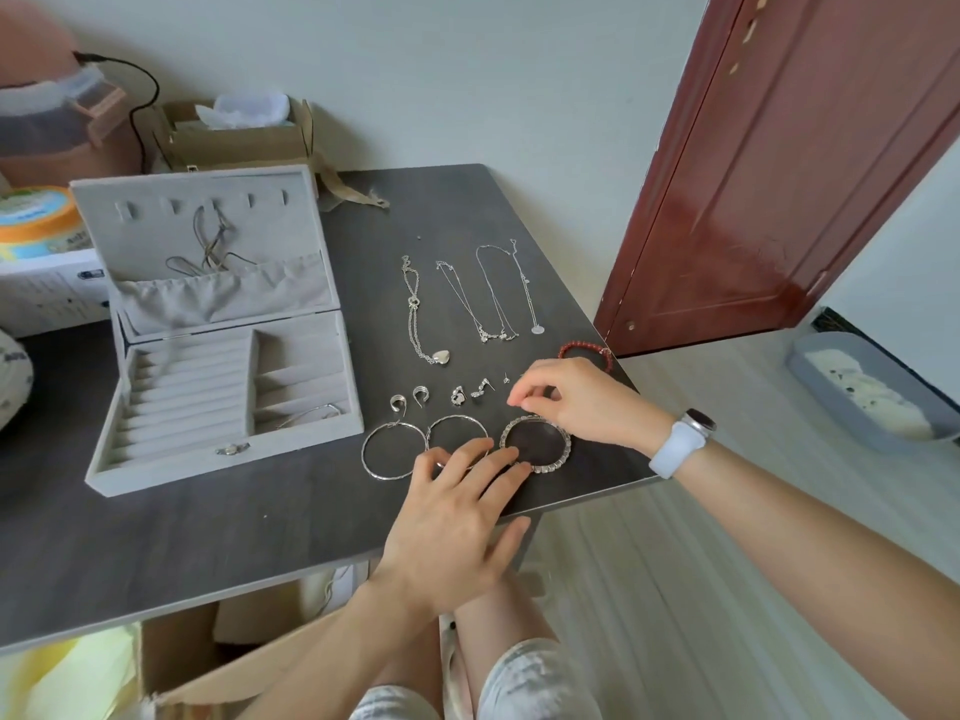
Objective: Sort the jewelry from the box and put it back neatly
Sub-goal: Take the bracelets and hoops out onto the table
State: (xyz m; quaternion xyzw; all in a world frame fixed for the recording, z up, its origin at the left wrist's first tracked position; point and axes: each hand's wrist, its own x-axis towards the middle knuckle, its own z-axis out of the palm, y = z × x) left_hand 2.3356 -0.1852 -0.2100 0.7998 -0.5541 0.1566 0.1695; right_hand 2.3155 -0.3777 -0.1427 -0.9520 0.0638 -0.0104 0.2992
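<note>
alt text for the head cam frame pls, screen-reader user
A person's left hand rests flat on bangles while the right hand pinches something tiny above them, on a dark table. Necklaces and earrings lie in rows beside an open grey jewelry box.

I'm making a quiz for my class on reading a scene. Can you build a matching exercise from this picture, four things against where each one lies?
Things:
1. red bead bracelet
2. heart pendant necklace
3. thin bangle
4. left hand

Places:
A. in a compartment of the open jewelry box
B. fingers resting on the bangles at the table's near edge
C. near the table's right edge, beyond the right hand
D. leftmost in the row of necklaces

Pairs: 1-C, 2-D, 3-A, 4-B
</note>
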